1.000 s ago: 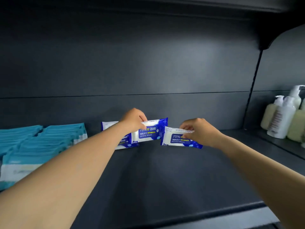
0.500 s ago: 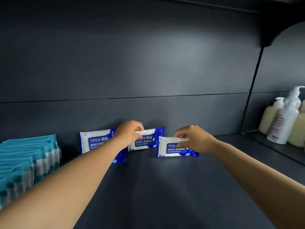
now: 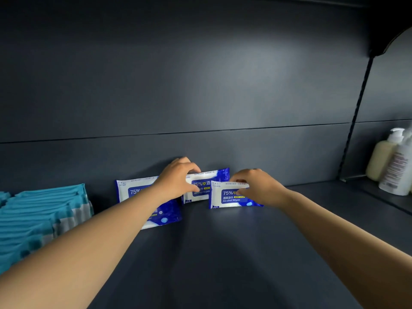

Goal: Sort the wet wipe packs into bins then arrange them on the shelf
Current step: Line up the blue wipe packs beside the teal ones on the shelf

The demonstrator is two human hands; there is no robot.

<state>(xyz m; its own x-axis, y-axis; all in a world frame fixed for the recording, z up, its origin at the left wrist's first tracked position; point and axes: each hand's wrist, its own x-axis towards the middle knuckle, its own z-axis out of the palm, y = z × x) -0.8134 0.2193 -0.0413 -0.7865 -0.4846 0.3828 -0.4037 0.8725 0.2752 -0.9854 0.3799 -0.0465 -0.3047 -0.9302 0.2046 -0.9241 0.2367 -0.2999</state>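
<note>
Shelving is the step in hand: our right hand pinches the top of the front alcohol wipe pack, our left hand grips the second pack against the shelf's back edge. Next we should line them beside the leaning pack. Teal packs crowd the left edge, bottles the right.

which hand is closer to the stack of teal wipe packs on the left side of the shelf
Left. The left hand is nearer the teal wipe packs, though a blue pack lies between them. The right hand is farther right.
</note>
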